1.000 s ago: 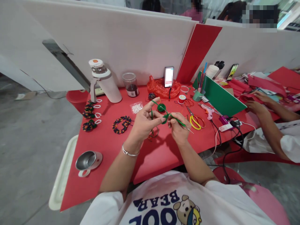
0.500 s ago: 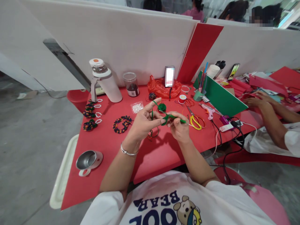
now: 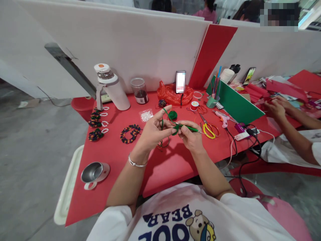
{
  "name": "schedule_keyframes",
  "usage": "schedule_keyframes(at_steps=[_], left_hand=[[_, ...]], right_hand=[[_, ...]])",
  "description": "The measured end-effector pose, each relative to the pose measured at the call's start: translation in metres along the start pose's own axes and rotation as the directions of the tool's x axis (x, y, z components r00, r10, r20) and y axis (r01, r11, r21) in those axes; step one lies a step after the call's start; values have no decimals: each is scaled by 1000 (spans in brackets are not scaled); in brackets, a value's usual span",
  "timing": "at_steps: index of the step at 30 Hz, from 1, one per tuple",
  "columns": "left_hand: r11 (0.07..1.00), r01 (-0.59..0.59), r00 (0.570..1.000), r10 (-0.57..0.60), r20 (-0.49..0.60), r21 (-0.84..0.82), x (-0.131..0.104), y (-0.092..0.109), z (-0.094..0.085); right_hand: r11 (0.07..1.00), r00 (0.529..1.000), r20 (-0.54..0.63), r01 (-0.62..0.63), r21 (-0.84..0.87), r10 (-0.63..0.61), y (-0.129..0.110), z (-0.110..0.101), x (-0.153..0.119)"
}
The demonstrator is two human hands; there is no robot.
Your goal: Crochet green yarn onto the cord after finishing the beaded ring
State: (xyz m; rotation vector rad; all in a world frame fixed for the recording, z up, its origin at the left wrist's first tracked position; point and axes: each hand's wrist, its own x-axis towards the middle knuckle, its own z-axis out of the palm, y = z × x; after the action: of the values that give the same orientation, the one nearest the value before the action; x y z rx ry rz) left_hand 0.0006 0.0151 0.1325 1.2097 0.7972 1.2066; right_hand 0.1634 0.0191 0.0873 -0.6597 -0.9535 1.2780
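Observation:
Green yarn (image 3: 165, 111) runs over the raised index finger of my left hand (image 3: 155, 130), whose thumb and other fingers pinch a small green yarn piece (image 3: 176, 128). My right hand (image 3: 192, 136) is closed on a crochet hook with a green handle (image 3: 190, 128), its tip at the yarn piece. Behind my hands a ball of green yarn (image 3: 172, 115) lies on the red table. To the left are a braided dark multicolour loop (image 3: 130, 134) and a bag of white beads (image 3: 146, 115).
Yellow-handled scissors (image 3: 209, 131), a pink glue gun (image 3: 223, 118) and a power strip (image 3: 244, 135) lie to the right. A metal cup (image 3: 95, 172), bottle (image 3: 116, 92) and jar (image 3: 139, 91) stand left. Another person's hands (image 3: 277, 106) work beyond a green board (image 3: 238, 103).
The hook in my right hand has shifted slightly left and lies deeper at the yarn piece. My left hand has barely moved. The other person's hands have moved a little.

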Motion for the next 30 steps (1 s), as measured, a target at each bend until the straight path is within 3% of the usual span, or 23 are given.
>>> schedule_keyframes(at_steps=[6, 10, 17, 23, 30], left_hand=[[1000, 7, 1000, -7, -2, -7, 1, -1, -1], [999, 38, 999, -38, 31, 13, 0, 1, -4], [993, 60, 995, -67, 73, 100, -4, 11, -10], [990, 56, 993, -68, 93, 129, -4, 10, -10], [989, 52, 993, -65, 94, 136, -4, 11, -9]], right_hand=[[999, 999, -45, -11, 40, 13, 4, 1, 1], [996, 993, 88, -85, 14, 84, -4, -7, 12], [975, 902, 378, -161, -155, 209, -28, -26, 39], [964, 848, 459, -226, -138, 264, -29, -34, 43], [974, 851, 476, -212, -77, 222, -20, -32, 40]])
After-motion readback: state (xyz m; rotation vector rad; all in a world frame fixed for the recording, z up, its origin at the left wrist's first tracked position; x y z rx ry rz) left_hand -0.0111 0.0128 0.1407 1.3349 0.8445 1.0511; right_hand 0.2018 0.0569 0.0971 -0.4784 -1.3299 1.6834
